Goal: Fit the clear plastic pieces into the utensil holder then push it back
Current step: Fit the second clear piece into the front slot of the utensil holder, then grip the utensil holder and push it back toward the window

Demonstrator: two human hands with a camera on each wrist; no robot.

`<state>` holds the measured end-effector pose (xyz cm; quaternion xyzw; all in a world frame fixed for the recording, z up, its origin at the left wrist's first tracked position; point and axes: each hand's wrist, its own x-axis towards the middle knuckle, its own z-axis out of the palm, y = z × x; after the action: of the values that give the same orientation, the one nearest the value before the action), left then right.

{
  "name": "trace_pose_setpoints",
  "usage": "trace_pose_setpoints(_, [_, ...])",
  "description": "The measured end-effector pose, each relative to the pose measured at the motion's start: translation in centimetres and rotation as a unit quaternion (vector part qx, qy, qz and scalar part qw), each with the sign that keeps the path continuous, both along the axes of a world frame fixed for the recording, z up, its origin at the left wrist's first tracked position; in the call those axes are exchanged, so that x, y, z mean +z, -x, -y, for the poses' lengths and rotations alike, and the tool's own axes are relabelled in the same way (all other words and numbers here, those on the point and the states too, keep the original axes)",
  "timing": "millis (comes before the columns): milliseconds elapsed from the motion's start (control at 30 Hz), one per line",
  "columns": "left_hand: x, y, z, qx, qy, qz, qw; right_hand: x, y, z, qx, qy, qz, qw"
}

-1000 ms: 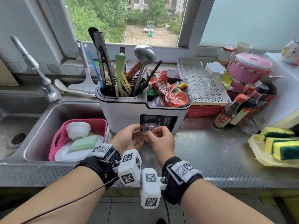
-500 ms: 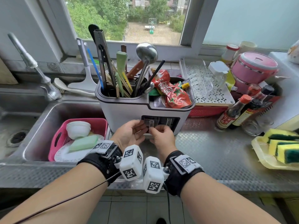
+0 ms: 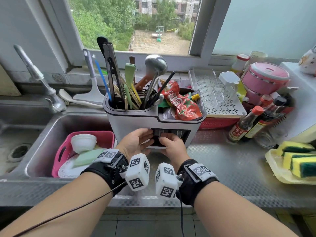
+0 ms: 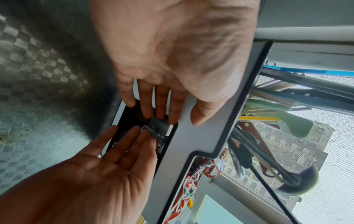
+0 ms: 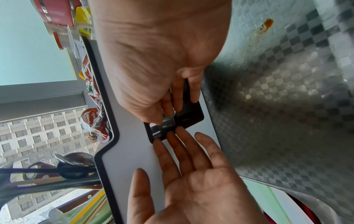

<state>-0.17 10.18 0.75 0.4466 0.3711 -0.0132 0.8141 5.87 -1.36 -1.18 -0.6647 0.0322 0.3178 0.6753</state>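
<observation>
Pressing with both hands, I seat the clear plastic piece (image 4: 156, 128) in the dark front recess of the utensil holder (image 3: 135, 124). It looks light, stiff and slick (likely brittle), so I push its edges. My left hand (image 3: 136, 142) and right hand (image 3: 171, 145) have straight fingers flat against it, clamping nothing.
</observation>
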Motion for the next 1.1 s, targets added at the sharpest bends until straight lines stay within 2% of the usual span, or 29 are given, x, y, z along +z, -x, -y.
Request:
trace_pose_setpoints(100, [0.7,0.4,-0.1,0.007,-0.001,0.006,1.000,1.0,-0.2,0.7,0.032,-0.008,-0.008,0.999])
trace_pose_setpoints(167, [0.9,0.6,-0.4,0.020,-0.002,0.001,1.000,1.1,-0.5,1.0,0.021,0.007,-0.001,1.000])
trace_pose_setpoints(300, [1.4,1.7,-0.9,0.054,-0.012,-0.005,0.998,1.2,-0.5,2.1,-0.080,0.042,0.032,0.995])
trace_pose_setpoints(433, [2.3,2.8,-2.0,0.138,-0.030,-0.006,0.990,2.3,-1.1,4.0,-0.196,0.053,0.040,0.978])
trace_pose_setpoints(533, [2.7,3.6,-3.4,0.191,-0.041,-0.004,0.981,3.4,-2.3,5.1,-0.170,0.032,0.031,0.984])
trace_pose_setpoints(633, [3.3,4.0,-4.5,0.201,-0.034,0.006,0.979,4.8,-3.5,5.6,-0.132,0.024,0.020,0.991])
trace_pose_setpoints(700, [3.7,4.1,-4.9,0.197,-0.031,0.009,0.980,4.9,-4.2,5.4,-0.097,0.070,0.042,0.992])
trace_pose_setpoints(800, [4.1,3.7,-5.3,0.197,-0.035,0.017,0.980,1.6,-7.7,5.3,-0.068,0.119,0.077,0.988])
trace_pose_setpoints(867, [4.2,3.2,-5.4,0.193,-0.046,0.023,0.980,4.7,-6.0,5.0,-0.047,0.148,0.097,0.983])
trace_pose_setpoints(933, [4.2,2.7,-5.5,0.192,-0.046,0.026,0.980,5.6,-6.0,5.0,-0.034,0.173,0.112,0.978])
trace_pose_setpoints(1100, [3.4,2.1,-6.1,0.191,-0.055,0.041,0.979,3.5,-8.0,4.9,-0.048,0.157,0.104,0.981])
